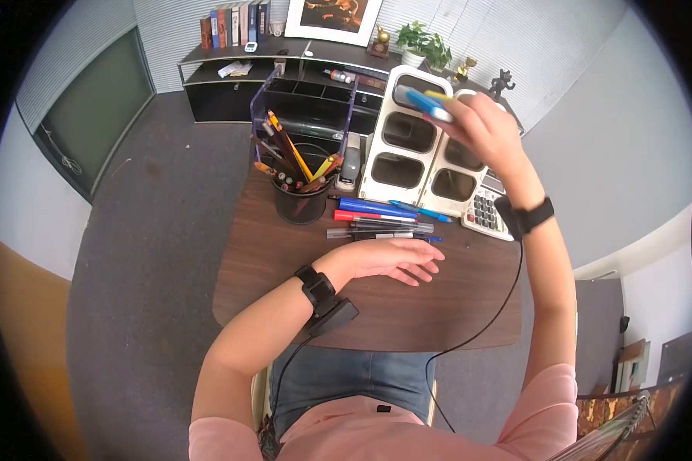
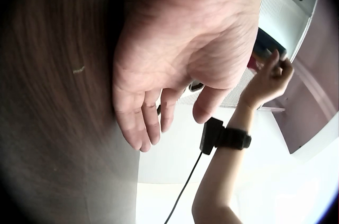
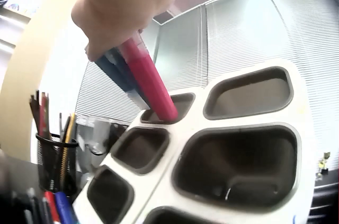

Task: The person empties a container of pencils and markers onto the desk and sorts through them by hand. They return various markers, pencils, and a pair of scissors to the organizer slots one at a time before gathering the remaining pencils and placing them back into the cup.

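Observation:
My right hand (image 1: pixel 484 131) is raised over the white organizer (image 1: pixel 404 153) with several compartments, gripping a small bunch of thick highlighters. A blue highlighter (image 1: pixel 424 104) and a bit of yellow show in the head view, slightly blurred. The right wrist view shows a pink highlighter (image 3: pixel 151 83) pointing down, its end overlapping an upper compartment, beside a dark blue one (image 3: pixel 119 73). My left hand (image 1: pixel 384 260) rests on its side on the wooden table, fingers relaxed and palm bare. Just beyond it lie a blue marker (image 1: pixel 377 207), a red marker (image 1: pixel 369 217) and several slim pens.
A black mesh cup (image 1: pixel 301 206) full of pencils stands left, with a stapler (image 1: pixel 350 165) beside it. A calculator (image 1: pixel 488 211) lies at the organizer's right. Behind stands a clear-edged desk box (image 1: pixel 263 100). A cable (image 1: pixel 500 307) runs from the right wrist across the table.

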A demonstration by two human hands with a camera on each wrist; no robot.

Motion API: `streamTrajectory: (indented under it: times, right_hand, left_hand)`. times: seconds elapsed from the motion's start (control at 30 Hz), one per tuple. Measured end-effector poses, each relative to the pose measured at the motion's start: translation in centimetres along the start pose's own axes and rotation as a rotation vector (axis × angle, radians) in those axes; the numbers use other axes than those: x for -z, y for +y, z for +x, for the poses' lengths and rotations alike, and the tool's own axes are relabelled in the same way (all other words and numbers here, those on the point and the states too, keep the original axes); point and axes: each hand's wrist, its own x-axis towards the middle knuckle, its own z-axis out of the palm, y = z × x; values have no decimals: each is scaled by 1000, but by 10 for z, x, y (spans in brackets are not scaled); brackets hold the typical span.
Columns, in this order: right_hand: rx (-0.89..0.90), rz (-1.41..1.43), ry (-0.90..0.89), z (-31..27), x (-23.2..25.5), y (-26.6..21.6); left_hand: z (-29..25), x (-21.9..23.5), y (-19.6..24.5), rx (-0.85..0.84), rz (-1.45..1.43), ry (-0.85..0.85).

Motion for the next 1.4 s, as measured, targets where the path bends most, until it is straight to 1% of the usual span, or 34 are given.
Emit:
streamTrajectory:
  times: [0.03, 0.07, 0.13, 0.2, 0.23, 0.27, 0.33, 0.37, 0.4, 0.47, 0.5, 0.53, 0.6, 0.63, 0.67, 0.7, 0.73, 0.77, 0.8, 0.87, 0.9, 0.93, 0.97, 1.0, 1.03, 1.07, 1.13, 1.17, 1.2, 1.23, 1.27, 1.33, 1.37, 1.4]
  right_hand:
    - [-73, 67, 121, -4, 7, -8]
    - [-212, 133, 171, -14, 9, -19]
    - [-407, 296, 176, -28, 17, -44]
    - [-864, 521, 112, -45, 14, -80]
    - [-1051, 609, 85, -57, 5, -95]
    - [-1088, 648, 96, -73, -7, -104]
    - [-1259, 838, 41, -85, -14, -116]
    - [-1282, 841, -79, -92, -14, -116]
    - [-1288, 849, -68, -100, -11, -116]
    - [-1238, 689, -153, -113, 0, -119]
    - [-1202, 605, -134, -117, 6, -118]
    - [-1212, 611, -122, -120, 12, -120]
    - [-1455, 1144, -91, -121, 30, -119]
    - [-1457, 1588, -60, -127, 34, -116]
    - [-1461, 1600, -38, -134, 36, -117]
    - [-1346, 2035, -135, -140, 33, -120]
    - [-1151, 2462, -239, -145, 31, -123]
    - [-1010, 2513, -418, -148, 26, -126]
    - [-858, 2549, -591, -149, 22, -132]
    - [-710, 2671, -716, -150, 17, -150]
    - [-717, 2666, -762, -147, 16, -155]
    - [-727, 2657, -813, -144, 17, -158]
    - [-687, 2682, -774, -143, 17, -160]
    - [-813, 2703, -655, -142, 17, -163]
    - [-943, 2718, -536, -143, 17, -165]
    - [-918, 2745, -503, -143, 16, -166]
    - [-1083, 2774, -483, -145, 14, -166]
    - [-1116, 2784, -446, -145, 15, -166]
    - [-1099, 2809, -428, -146, 14, -167]
    - [-1106, 2811, -426, -146, 13, -167]
    - [-1115, 2810, -427, -147, 13, -167]
    - [-1145, 2800, -436, -145, 14, -167]
    - [-1142, 2790, -448, -145, 14, -166]
    - [-1143, 2777, -459, -145, 14, -166]
  left_hand:
    - [0, 0, 0, 1, -1, 0]
    - [-1, 0, 0, -11, 35, -45]
    - [-2, -2, 2, -19, 70, -93]
    - [-3, -5, 5, 32, 82, -189]
    - [-3, -4, 5, 40, 85, -192]
    - [-3, -4, 5, 39, 106, -194]
    - [-3, -5, 4, 54, 131, -192]
    - [-3, -4, 3, 39, 121, -161]
    - [-3, -3, 2, 22, 111, -130]
    - [-3, -4, 2, 29, 113, -81]
    - [-2, -3, 1, 24, 91, -72]
    - [-1, -2, 0, 22, 70, -64]
    - [3, 1, 1, 51, 12, -57]
    - [3, 1, 0, 64, 7, -50]
    - [2, -2, 2, 80, 2, -40]
    - [-1, -4, 1, 103, 8, -27]
    - [-6, -10, 2, 117, 97, -16]
    - [-11, -16, 6, 134, 189, -2]
    - [-15, -19, 12, 162, 200, 22]
    - [-21, -26, 22, 139, 820, -128]
    - [-27, -31, 22, 70, 907, -119]
    - [-33, -38, 23, 83, 976, -73]
    - [-45, -52, 27, 46, 1103, 64]
    - [-57, -66, 31, 4, 1227, 199]
    - [-71, -75, 38, 82, 1325, 335]
    - [-86, -86, 44, 118, 1336, 334]
    - [-113, -103, 57, 323, 1388, 949]
    - [-122, -103, 60, 329, 1388, 1177]
    - [-130, -99, 60, 327, 1377, 1409]
    - [-141, -80, 52, 214, 1446, 1568]
    - [-138, -69, 53, 96, 1555, 1634]
    - [-143, -33, 43, -66, 1647, 1696]
    - [-143, -15, 37, -58, 1655, 1695]
    - [-140, 2, 31, -242, 1632, 1661]
